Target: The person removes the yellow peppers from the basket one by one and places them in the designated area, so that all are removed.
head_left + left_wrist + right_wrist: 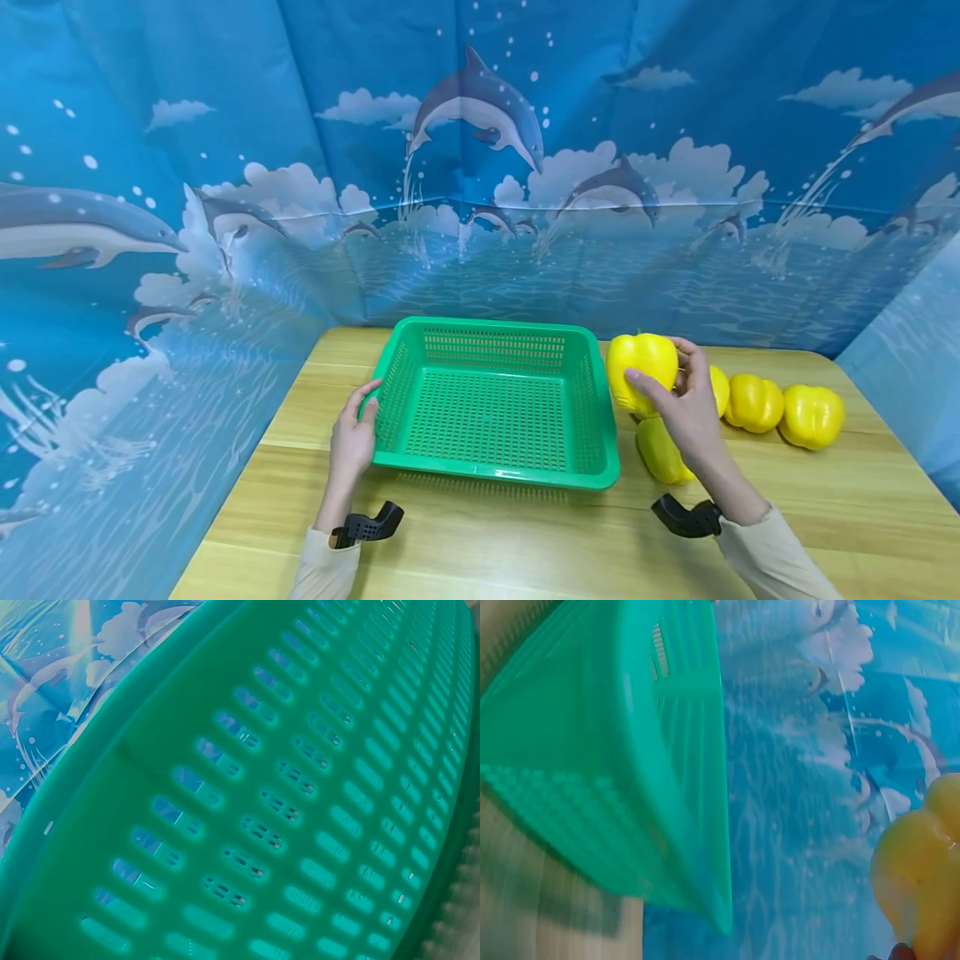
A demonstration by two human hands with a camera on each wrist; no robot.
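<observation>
A green plastic basket with slotted walls stands on the table, nothing inside it. At its left rim my left hand grips the edge, thumb on the inner side and fingers outside. The basket's slotted wall fills most of the left wrist view. My right hand holds a yellow bell pepper between thumb and fingers, just beyond the basket's right rim. In the right wrist view that pepper shows at the lower right, with a fingertip beneath it.
More yellow bell peppers lie on the wooden table to the right: one below my right hand, one partly behind it, and two farther right, a pepper beside another pepper. A dolphin-printed blue curtain hangs behind the table.
</observation>
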